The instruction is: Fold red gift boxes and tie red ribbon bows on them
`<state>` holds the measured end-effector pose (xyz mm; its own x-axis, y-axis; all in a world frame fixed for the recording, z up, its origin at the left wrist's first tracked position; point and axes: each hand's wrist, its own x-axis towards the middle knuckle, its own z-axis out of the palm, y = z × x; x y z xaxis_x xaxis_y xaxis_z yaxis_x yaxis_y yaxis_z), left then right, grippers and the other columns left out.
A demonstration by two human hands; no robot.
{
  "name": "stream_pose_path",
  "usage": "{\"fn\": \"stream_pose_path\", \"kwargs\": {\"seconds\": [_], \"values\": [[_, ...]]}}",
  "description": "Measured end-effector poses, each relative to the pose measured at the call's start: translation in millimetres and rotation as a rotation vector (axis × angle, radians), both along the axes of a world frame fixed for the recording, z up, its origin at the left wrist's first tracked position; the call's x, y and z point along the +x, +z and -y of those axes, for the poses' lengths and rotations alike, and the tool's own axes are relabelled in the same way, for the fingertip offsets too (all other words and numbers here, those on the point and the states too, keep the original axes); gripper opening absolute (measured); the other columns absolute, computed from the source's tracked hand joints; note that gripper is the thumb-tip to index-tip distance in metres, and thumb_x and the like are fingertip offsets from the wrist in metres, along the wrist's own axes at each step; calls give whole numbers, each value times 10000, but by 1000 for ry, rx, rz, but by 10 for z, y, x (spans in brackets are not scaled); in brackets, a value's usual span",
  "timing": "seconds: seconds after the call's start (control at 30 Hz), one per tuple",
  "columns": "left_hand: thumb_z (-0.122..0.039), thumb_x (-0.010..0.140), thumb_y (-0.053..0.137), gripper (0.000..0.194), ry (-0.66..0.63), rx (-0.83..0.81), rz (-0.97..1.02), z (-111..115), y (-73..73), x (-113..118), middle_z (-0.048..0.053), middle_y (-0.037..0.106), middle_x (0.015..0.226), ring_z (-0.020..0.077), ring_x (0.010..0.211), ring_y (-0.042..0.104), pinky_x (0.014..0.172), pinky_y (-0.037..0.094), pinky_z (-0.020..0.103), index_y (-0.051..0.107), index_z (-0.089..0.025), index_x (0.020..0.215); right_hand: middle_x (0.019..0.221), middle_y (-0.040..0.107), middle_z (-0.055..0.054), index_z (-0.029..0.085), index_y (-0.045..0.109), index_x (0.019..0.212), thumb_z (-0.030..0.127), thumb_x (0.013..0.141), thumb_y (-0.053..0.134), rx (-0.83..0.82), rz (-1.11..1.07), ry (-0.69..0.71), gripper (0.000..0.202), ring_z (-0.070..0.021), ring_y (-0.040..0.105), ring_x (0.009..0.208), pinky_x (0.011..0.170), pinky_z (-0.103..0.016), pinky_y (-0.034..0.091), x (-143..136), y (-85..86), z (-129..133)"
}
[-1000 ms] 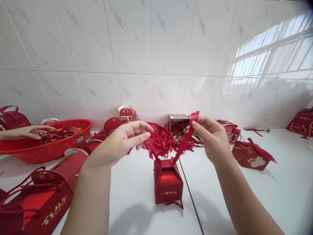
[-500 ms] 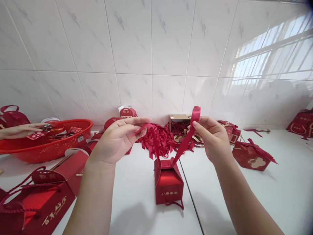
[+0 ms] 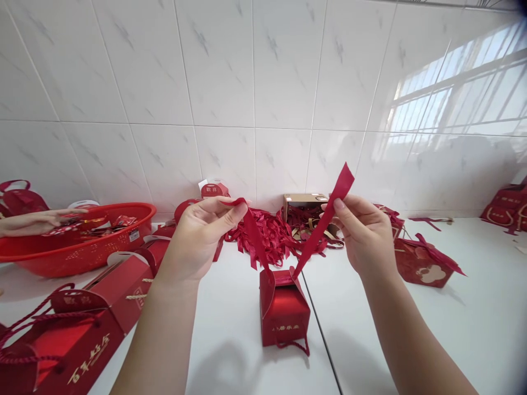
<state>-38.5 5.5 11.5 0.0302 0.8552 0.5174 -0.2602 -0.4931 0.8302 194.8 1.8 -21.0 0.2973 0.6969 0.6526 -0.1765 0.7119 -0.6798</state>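
We see left fingers point(image 3: 231, 219) and right fingers point(image 3: 348, 216) each clamped on one end of the red ribbon point(image 3: 314, 237). The box point(image 3: 285, 314) stands below and between them on the desk point(image 3: 230, 285).

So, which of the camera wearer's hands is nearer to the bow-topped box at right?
Right. The right hand is just left of the bow-topped box, slightly higher in view; the left hand is much farther left.
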Motion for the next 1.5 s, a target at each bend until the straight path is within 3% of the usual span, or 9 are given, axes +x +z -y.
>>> {"fn": "stream_pose_path", "kwargs": {"seconds": [0.23,0.5,0.8,0.97,1.13,1.23,1.33,1.43,1.5], "values": [[-309,741,753,117,-35,47,-87,139,52,22,21,732,774,179,814,675,815,536,312,738,-197,771,802,715,20,253,728,893,238,787,704,40,-72,9,110,-119,663,736,679,-244,546,7,27,36],[-274,809,675,81,-200,-44,9,89,43,67,-5,735,742,151,714,691,779,544,294,731,-216,804,870,714,5,234,685,865,278,832,651,-18,-87,108,64,-123,672,770,660,-234,535,27,35,25],[-288,816,666,96,-110,-72,80,91,41,88,-3,738,753,153,770,689,706,541,256,738,-224,813,838,703,2,230,697,810,224,827,634,-78,-38,167,65,-119,658,765,664,-222,527,29,65,79],[-276,767,720,74,-36,-2,92,66,32,68,-9,728,703,160,748,696,715,548,268,746,-216,802,928,710,-12,217,675,838,254,848,632,-132,-48,300,58,-134,678,837,703,-235,554,-29,47,78],[-292,807,682,83,-111,15,81,106,51,62,-11,729,721,156,746,693,762,556,302,733,-229,825,794,706,0,215,660,892,278,828,659,-187,-53,411,90,-129,681,704,655,-260,567,-65,36,70],[-300,796,691,78,-119,24,60,147,61,78,-31,671,607,143,669,667,697,545,275,719,-227,797,747,693,11,213,663,896,277,813,670,-194,-8,413,105,-90,620,556,538,-218,523,-78,39,88],[-326,774,712,205,-108,37,-59,209,52,117,-46,615,542,123,557,602,589,505,245,680,-228,951,733,691,1,196,671,892,287,810,668,-229,75,437,123,-62,530,442,436,-201,446,-99,24,107],[-332,794,693,499,-111,-4,-286,289,42,194,-43,644,569,128,564,602,577,491,234,510,-234,1248,719,697,-21,175,683,918,302,811,666,-266,161,421,167,-50,483,401,414,-204,413,-146,-6,120],[-308,795,687,622,-89,-44,-380,330,40,259,-42,652,573,139,580,617,585,500,239,401,-223,1341,718,698,-28,173,686,933,316,816,657,-272,231,383,187,-45,464,388,394,-199,389,-190,-22,129]]}}
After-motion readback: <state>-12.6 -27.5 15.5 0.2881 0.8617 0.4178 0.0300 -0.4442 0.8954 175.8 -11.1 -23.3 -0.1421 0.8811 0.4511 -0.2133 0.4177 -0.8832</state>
